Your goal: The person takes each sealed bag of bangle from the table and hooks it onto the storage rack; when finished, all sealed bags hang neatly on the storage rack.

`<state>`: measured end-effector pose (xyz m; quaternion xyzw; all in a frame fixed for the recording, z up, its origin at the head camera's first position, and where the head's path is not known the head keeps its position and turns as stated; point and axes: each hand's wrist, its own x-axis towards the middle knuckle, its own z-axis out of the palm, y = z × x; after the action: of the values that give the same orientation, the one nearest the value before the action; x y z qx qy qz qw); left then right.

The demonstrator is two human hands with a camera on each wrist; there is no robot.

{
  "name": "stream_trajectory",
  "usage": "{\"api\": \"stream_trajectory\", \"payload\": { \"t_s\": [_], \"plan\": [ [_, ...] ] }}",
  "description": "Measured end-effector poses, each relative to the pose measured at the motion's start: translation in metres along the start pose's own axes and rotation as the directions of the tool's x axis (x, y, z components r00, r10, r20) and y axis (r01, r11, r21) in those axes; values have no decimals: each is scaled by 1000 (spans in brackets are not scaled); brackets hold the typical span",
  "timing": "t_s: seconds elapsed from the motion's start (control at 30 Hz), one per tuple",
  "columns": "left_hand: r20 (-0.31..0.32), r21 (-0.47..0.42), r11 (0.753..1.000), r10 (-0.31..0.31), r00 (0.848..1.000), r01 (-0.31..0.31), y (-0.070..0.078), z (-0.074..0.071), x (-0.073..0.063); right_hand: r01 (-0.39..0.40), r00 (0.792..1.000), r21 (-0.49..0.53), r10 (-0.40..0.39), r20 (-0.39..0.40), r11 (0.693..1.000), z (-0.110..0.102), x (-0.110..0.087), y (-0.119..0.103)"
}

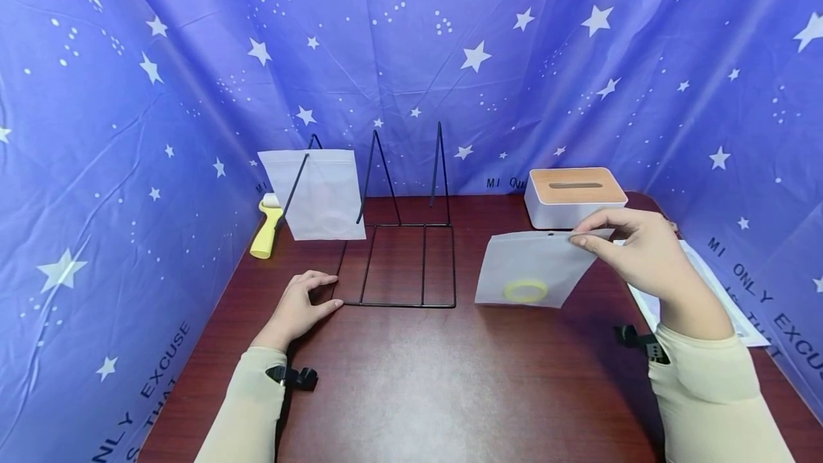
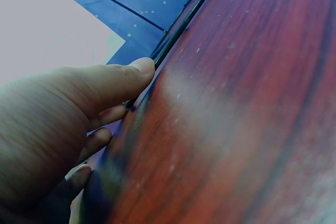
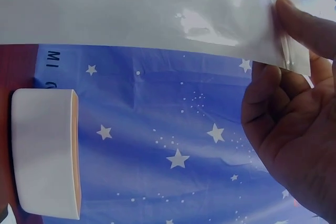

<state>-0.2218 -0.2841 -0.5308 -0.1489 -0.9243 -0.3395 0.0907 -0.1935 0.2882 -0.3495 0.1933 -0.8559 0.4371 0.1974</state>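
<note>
A black wire rack (image 1: 423, 263) with three pointed uprights stands on the table. My left hand (image 1: 299, 306) holds its front left corner, the thumb along the front wire and the fingers at the side wire. On the rack's left upright hangs a white zip pouch (image 1: 321, 195), the wire tip poking through near its top edge. My right hand (image 1: 649, 256) pinches the top right corner of a second white pouch (image 1: 514, 263), raised to the right of the rack. A yellow ring shape (image 1: 526, 291) shows through its lower part, and a small dark hole marks its top edge.
A white tissue box (image 1: 572, 215) with a wooden lid stands at the back right. Behind my right forearm lies a white tray-like sheet (image 1: 726, 306). A yellow-handled lint roller (image 1: 266, 227) is at the left edge. Star-printed blue cloth (image 1: 411, 56) encloses the table.
</note>
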Motion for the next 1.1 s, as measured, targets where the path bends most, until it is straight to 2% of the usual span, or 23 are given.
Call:
{"api": "stream_trajectory", "payload": {
  "t_s": [0.2,0.33,0.5,0.63,0.83,1.1],
  "plan": [
    [-2,-3,1000,0,1000,0,0,0,0,13,994,80,-4,-110,997,0,-3,-6],
    [-4,-4,1000,3,1000,-3,-1,1,-1,50,984,182,-18,-175,982,1,-4,-12],
    [-3,-4,1000,2,1000,-2,0,1,-1,145,976,379,-68,-208,914,4,-4,-19],
    [-5,-3,1000,2,1000,-2,1,1,0,176,972,469,-77,-223,866,6,-4,-25],
    [-3,-1,1000,-7,1000,7,3,0,0,217,968,553,-103,-229,804,10,1,-31],
    [2,-2,1000,-18,1000,18,3,0,0,236,965,605,-111,-237,760,19,5,-45]
  ]
}}
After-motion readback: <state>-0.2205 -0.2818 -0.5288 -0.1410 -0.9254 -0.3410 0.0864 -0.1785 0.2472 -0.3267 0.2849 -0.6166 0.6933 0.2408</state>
